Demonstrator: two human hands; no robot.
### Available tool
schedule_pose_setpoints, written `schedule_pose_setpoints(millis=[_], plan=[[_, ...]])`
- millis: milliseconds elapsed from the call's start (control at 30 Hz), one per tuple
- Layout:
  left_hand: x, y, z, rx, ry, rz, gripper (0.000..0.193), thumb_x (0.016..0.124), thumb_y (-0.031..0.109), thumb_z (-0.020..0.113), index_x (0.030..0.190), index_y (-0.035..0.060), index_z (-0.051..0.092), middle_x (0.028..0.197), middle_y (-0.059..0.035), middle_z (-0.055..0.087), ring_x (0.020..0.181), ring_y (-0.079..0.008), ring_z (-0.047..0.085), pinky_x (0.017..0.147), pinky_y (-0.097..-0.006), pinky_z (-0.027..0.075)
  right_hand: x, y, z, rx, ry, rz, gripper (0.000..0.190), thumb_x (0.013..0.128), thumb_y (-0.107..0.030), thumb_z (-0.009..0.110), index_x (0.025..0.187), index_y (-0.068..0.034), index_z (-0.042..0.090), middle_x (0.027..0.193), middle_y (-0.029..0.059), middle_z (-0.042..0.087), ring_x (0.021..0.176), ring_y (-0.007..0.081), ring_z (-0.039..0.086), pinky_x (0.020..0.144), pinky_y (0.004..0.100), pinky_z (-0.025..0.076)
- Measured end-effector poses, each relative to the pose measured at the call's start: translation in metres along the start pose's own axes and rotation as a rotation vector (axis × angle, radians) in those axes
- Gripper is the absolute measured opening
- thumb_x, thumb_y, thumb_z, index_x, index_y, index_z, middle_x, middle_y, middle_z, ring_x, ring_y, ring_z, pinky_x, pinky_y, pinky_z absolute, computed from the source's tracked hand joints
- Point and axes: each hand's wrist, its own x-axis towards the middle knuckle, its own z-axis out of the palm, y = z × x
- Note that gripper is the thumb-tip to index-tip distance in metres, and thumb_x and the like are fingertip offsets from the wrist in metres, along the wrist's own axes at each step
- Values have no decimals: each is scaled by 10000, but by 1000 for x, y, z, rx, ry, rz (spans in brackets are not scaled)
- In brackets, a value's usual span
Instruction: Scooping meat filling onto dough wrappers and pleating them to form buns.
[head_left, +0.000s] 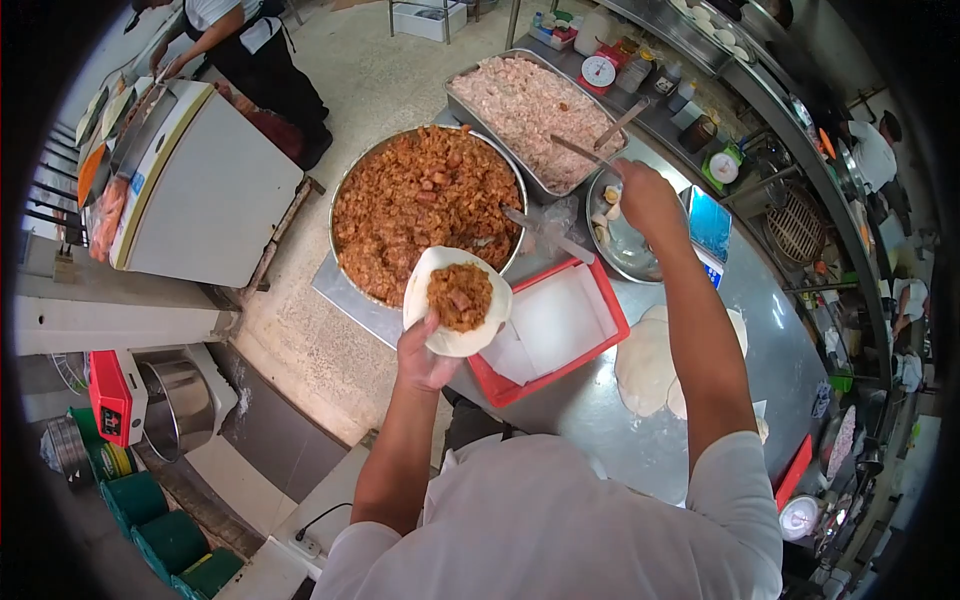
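Note:
My left hand (426, 352) holds up a flat round of dough (459, 341) with a mound of reddish-brown filling (460, 297) on it. Behind it stands a big round metal bowl (334, 247) of the same filling, a utensil stuck in its right side. My right hand (649, 196) is closed on a flat metal utensil (583, 152), whose blade reaches over a deep steel tray (534, 186) of pale pinkish minced mixture. Another utensil (622, 124) leans in that tray. Below my right hand is a round metal bowl (626, 247) with pieces of egg.
A red plastic tray (551, 382) lined with white sheets sits on the steel table. Flat dough rounds (649, 364) lie to its right. A digital scale (709, 266) stands beside the egg bowl. Another person (255, 67) works at a white chest freezer (217, 187), upper left.

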Motion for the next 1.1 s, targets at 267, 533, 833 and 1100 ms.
schedule_pose_setpoints(millis=[267, 533, 833, 1100], plan=[[6, -1, 5, -67, 57, -39, 812, 845, 283, 710, 1525, 96, 307, 1483, -194, 443, 1355, -409, 461, 1068, -648, 430, 62, -15, 70, 112, -37, -47, 259, 868, -98, 551, 1086, -71, 688, 1076, 187, 694, 1020, 388, 661, 890, 501, 519], [4, 7, 0, -89, 95, -11, 759, 860, 232, 710, 1508, 86, 342, 1470, -190, 454, 1330, -407, 482, 1072, -608, 443, 77, -27, 82, 229, 11, -109, 248, 894, -149, 562, 1077, -96, 721, 1069, 188, 697, 1009, 394, 658, 894, 499, 512], [22, 11, -2, -247, -119, 110, 881, 889, 539, 639, 1548, 73, 286, 1549, -198, 367, 1411, -393, 384, 1164, -585, 322, 80, -27, 82, 454, -56, -22, 320, 908, -172, 606, 1208, -117, 700, 1081, 190, 710, 1013, 358, 673, 907, 428, 514], [118, 21, 16, -53, 19, 44, 665, 952, 439, 570, 1445, 18, 421, 1420, -231, 512, 1297, -397, 526, 1105, -547, 426, 64, -10, 12, 366, 265, -168, 263, 932, -100, 590, 1171, -92, 699, 1146, 166, 695, 1042, 361, 659, 897, 419, 513]])
